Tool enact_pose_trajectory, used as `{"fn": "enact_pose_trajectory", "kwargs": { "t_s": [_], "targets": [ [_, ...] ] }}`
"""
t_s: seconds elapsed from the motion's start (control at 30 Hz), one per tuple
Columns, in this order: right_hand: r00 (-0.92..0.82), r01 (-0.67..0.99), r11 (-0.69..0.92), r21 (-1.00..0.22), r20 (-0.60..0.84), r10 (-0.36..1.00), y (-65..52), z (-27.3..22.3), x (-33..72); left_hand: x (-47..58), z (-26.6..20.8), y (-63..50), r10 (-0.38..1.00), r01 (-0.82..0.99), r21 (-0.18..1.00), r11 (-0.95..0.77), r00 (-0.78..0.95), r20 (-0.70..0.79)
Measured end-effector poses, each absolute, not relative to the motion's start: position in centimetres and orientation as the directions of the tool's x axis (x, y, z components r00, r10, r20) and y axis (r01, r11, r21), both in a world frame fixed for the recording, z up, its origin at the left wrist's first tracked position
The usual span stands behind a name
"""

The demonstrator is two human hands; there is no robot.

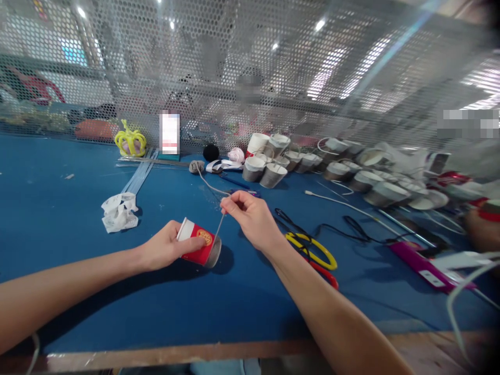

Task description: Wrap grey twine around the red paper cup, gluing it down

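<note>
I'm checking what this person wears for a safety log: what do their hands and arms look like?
The left hand and right hand are ungloved. The left forearm and right forearm are bare, with no sleeve, watch or bracelet in view. Any rings are too hard to make out.

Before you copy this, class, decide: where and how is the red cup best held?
Probably around the side of the red cup, near its white rim, from the left, as the left hand does: it tilts rim-leftward, and grey string runs from its other end to the right hand.
</note>
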State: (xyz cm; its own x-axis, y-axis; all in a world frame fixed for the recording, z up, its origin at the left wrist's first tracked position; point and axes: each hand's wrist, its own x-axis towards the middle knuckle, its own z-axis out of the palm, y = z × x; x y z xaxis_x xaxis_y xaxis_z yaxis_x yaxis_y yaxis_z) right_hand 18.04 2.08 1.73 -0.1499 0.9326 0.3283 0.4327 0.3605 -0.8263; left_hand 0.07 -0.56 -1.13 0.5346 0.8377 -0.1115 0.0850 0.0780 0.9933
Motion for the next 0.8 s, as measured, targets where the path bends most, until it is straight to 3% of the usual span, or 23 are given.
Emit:
{"fn": "enact_pose_trajectory", "kwargs": {
  "t_s": [0.8],
  "targets": [
    [-0.281,0.558,0.313,-0.768,0.180,0.943,1.79,1.22,17.41,-0.41,-0.73,-1.57,0.824,0.125,0.986,-0.113,0.566,0.023]
  ]
}}
